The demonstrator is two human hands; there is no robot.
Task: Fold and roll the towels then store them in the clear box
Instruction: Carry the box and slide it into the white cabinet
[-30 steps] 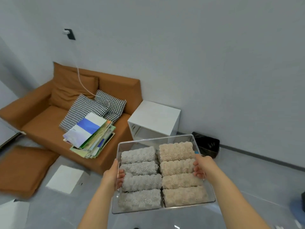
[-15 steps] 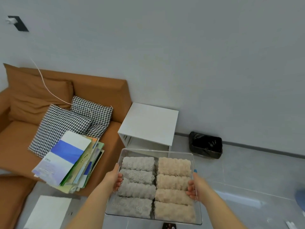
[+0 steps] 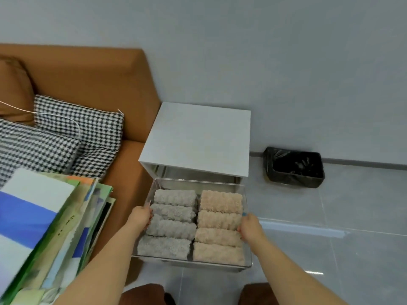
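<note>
A: Now, clear box [image 3: 191,263] packed full: four grey rolls [image 3: 171,225] down the left, four beige rolls [image 3: 220,223] down the right, lying side by side and touching. Held low between both hands, just in front of the white side table [image 3: 198,137].

B: Grip?

A: Left hand [image 3: 141,216] clamped on the left wall, fingers curled over the rim beside the grey rolls. Right hand [image 3: 248,225] clamped on the right wall, thumb over the rim. Other fingers hidden, so cannot tell how far under.

B: Folding and rolling done, by the look. Only the putting away left?

A: Probably. Looks bound for the open shelf under the table top. Best kept level, to stop any roll slumping or unwinding. Square the far edge to the opening first, then slide straight in, low enough to clear the top.

B: Anything nearby to mind?

A: Sofa [image 3: 92,71] just beside the left forearm, stack of books [image 3: 44,227] on its seat. Black bin [image 3: 294,167] well apart on the right.
</note>
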